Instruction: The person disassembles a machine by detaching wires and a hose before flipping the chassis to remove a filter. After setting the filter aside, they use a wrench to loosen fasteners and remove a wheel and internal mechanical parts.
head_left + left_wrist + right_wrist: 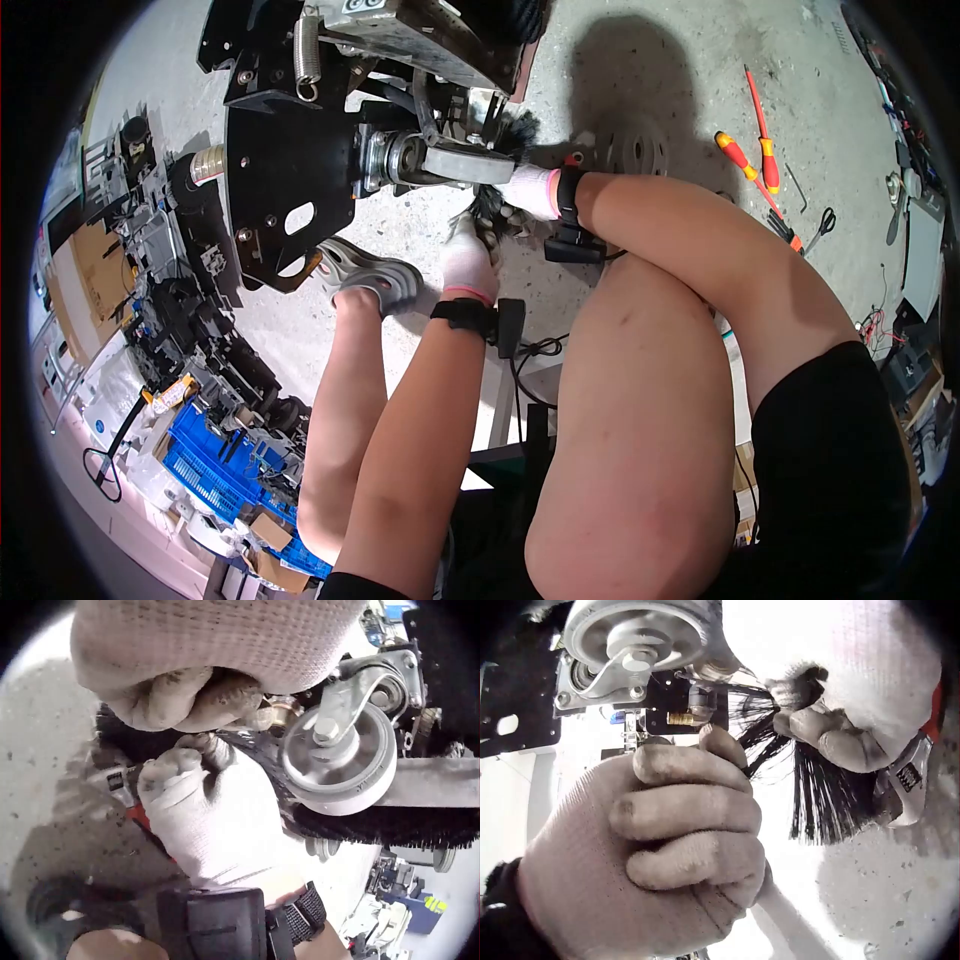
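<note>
Both hands wear white knit gloves and work close together at a black-bristled brush [817, 795] beneath a machine. My left hand [468, 262] has its fingers curled, and strands of bristle run to its thumb and forefinger. Beside it, my right hand [530, 192] pinches a bunch of bristles between thumb and fingers. In the right wrist view the left hand [690, 817] lies lower left and the right hand [870, 690] upper right, with bristles fanning down. A grey caster wheel [337, 757] sits right next to the hands.
An adjustable wrench [909, 780] lies close by the right hand. The black machine plate [290, 170] with a spring [307, 60] stands upper left. Red-yellow screwdrivers [768, 160] and scissors [822, 225] lie on the floor at right. A blue crate [205, 460] stands lower left.
</note>
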{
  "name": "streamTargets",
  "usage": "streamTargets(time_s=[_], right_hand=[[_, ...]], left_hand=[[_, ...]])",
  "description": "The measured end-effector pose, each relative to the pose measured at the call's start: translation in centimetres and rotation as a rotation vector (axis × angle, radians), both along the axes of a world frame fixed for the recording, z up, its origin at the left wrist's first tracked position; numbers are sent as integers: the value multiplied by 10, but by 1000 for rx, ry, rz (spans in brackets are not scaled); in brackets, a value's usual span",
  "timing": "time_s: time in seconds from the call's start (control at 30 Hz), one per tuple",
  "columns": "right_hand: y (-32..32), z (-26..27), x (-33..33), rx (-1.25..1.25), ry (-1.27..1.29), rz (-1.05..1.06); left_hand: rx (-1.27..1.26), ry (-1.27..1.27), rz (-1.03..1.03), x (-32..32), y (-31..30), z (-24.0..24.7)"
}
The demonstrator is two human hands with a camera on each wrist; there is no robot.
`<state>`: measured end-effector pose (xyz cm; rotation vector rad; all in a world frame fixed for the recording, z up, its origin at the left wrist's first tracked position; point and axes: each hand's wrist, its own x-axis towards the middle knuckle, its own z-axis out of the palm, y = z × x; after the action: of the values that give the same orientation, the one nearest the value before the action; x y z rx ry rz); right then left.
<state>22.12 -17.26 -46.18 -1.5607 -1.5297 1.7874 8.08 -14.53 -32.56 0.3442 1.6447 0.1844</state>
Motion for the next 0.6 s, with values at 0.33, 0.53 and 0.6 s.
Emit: streamTargets(time_s=[0.33,0.53,0.6], right_hand=[[6,19,-6,-349,445,-546],[12,63,-4,-489,370,-639],[13,46,-4,-537,356,-547]], left_hand=[[627,606,-1076,-3,-3,19],[865,703,-1690,-33,19,18],[1007,606,-1913,-30,30,21]])
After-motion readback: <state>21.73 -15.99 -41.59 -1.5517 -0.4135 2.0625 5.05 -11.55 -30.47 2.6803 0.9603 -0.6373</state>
